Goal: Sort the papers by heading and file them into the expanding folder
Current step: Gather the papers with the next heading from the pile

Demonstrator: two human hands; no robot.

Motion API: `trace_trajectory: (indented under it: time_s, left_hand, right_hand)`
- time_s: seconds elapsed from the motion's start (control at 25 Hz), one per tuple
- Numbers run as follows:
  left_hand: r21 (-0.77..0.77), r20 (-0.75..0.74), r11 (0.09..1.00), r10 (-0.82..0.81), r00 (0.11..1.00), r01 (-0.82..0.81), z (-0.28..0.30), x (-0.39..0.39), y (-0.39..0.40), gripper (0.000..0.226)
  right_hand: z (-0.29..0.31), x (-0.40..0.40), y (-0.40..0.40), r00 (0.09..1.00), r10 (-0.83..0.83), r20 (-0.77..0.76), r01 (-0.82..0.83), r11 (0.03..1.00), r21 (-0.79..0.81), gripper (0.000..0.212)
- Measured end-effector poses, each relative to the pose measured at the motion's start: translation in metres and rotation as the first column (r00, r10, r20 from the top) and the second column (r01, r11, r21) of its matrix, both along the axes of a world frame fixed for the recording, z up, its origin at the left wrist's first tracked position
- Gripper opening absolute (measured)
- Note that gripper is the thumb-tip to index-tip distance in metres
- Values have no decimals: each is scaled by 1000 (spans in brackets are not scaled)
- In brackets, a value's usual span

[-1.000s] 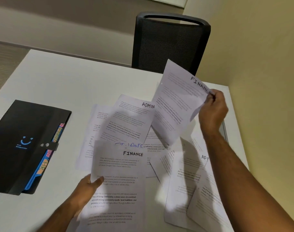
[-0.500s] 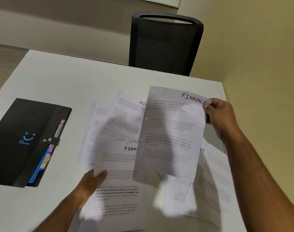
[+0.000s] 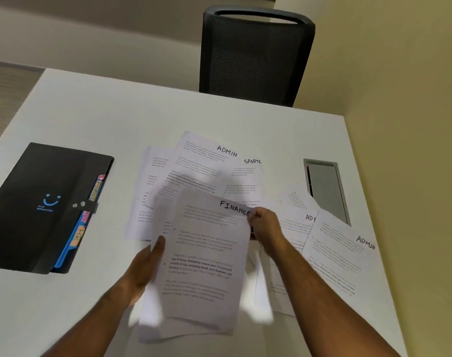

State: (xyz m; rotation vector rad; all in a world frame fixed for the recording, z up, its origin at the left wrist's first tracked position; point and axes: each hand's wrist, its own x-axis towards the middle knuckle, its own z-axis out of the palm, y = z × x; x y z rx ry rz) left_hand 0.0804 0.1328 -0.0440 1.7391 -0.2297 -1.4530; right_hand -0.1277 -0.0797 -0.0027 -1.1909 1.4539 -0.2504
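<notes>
Sorting stage, early: no loose sheet shows as filed. The left hand (image 3: pixel 145 266) supports the left edge of a small stack of sheets near the front edge of the tabletop (image 3: pixel 91 119), thumb on top; the right hand (image 3: pixel 266 230) pinches the top right corner of the uppermost FINANCE sheet (image 3: pixel 207 253), which sits on that stack. How many sheets lie beneath cannot be told; their headings are hidden. Unsorted, lying overlapped at the middle of the tabletop: one ADMIN sheet (image 3: pixel 207 163), one SPORTS sheet (image 3: pixel 248 179) partly under it, and further sheets to the left with headings covered. Toward the right edge: a second ADMIN sheet (image 3: pixel 340 256), another beside it showing only "AD" (image 3: pixel 294 225), and a small corner of one more behind them. Container: the black expanding folder (image 3: pixel 39 202) lies flat near the left edge, flap shut with its strap fastened, well apart from the papers. Coloured tab dividers (image 3: pixel 78 233) show along its right side, one reading "HR"; the other labels are too small to read. Contents of its pockets not visible. Remaining, by judgement: gather the ADMIN and SPORTS groups, open the folder, slip each group behind its matching tab. A recessed cable hatch (image 3: pixel 325 189) sits near the right edge; a black chair (image 3: pixel 255 52) stands beyond the far edge.
</notes>
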Motion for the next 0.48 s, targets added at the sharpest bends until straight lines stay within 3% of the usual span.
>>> trace_trajectory:
  time_s: [0.2, 0.28, 0.48]
  left_hand:
    - [-51, 5, 996, -67, 998, 68, 0, 3, 5, 43]
    - [-65, 55, 991, -116, 992, 119, 0, 2, 6, 30]
    - [-83, 105, 989, -116, 988, 125, 21, -6, -2, 18]
  right_hand:
    - [-15, 20, 11, 995, 99, -33, -102, 992, -73, 20]
    - [-21, 23, 14, 993, 113, -42, -116, 989, -93, 18]
    - [-23, 11, 26, 1000, 19, 9, -19, 997, -74, 9]
